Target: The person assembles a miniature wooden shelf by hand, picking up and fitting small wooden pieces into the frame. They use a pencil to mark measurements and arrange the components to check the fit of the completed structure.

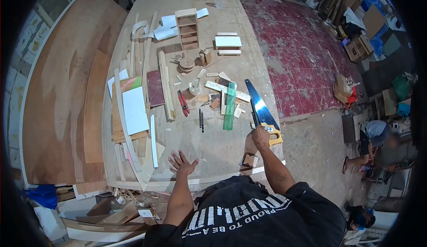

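Left hand point(182, 163) is laid spread on worktop point(213, 144); right hand point(260, 135) is closed round handsaw point(260, 107) handle point(275, 135). Handsaw judged light, springy, sharp-toothed; best held by handle.

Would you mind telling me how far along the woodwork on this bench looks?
Done: a small shelf unit stands assembled, with offcuts scattered nearby. In hand: the right hand grips the handsaw; the left hand lies flat on the bench. Left: probably more cutting, since long strips lie whole.
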Action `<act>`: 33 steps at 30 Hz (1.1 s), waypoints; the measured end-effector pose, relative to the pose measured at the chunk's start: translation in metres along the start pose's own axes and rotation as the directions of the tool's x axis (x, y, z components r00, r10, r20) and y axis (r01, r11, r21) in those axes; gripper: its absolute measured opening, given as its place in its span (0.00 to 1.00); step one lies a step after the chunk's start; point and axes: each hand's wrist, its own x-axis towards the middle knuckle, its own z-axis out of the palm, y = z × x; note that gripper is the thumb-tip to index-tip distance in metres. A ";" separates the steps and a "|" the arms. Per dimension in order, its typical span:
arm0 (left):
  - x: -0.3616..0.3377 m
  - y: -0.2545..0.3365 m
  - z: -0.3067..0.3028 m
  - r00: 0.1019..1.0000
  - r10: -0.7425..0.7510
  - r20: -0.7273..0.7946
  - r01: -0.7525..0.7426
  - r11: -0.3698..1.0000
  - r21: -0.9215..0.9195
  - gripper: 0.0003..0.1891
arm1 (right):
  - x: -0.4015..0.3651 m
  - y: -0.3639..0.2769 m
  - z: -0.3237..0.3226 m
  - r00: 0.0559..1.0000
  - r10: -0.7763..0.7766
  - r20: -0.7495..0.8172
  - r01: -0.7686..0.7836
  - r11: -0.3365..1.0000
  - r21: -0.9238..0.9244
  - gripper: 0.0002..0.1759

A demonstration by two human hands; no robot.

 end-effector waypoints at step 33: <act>0.003 -0.001 0.000 1.000 -0.012 0.011 0.012 0.999 -0.050 0.66 | 0.032 -0.025 0.019 0.967 0.110 -0.230 -0.006 0.912 0.410 0.12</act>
